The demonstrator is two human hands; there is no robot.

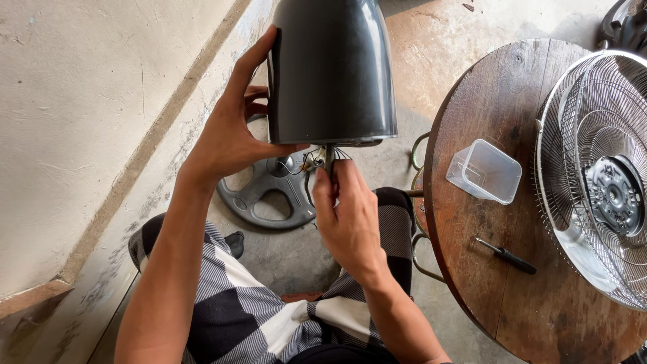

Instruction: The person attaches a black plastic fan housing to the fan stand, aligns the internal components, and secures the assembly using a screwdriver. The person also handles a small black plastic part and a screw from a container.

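Bare concrete floor (438,40) and a rough plastered wall (81,101) frame the spot where the person sits in black-and-white checked shorts (236,303), beside a round dark-stained wooden counter (512,296) with a worn, scratched top. On that counter lies the biggest item, a round chrome wire fan guard (593,175), its thin spokes running out from a grey metal hub. Held up over the person's lap, between knees and wall, is a glossy black dome-shaped plastic housing (333,67), smooth and tapering upward, with a small bundle of thin wires (317,160) hanging out of its open lower edge. The left hand (232,131) is wrapped around the housing's side, thumb underneath the rim and fingers spread up the shell, gripping it firmly. The right hand (347,216) is closed in a pinch at the wires just below the rim. To my eye the work goes best with the shell kept steady and tilted so the opening catches light, and the wires eased gently, since they look fine and easily strained. Beneath, on the floor, rests a grey moulded plastic fan base with cut-outs (269,192). Back on the counter stand a clear, soft-cornered rectangular plastic tub (485,172) and a small black-handled screwdriver (507,256).
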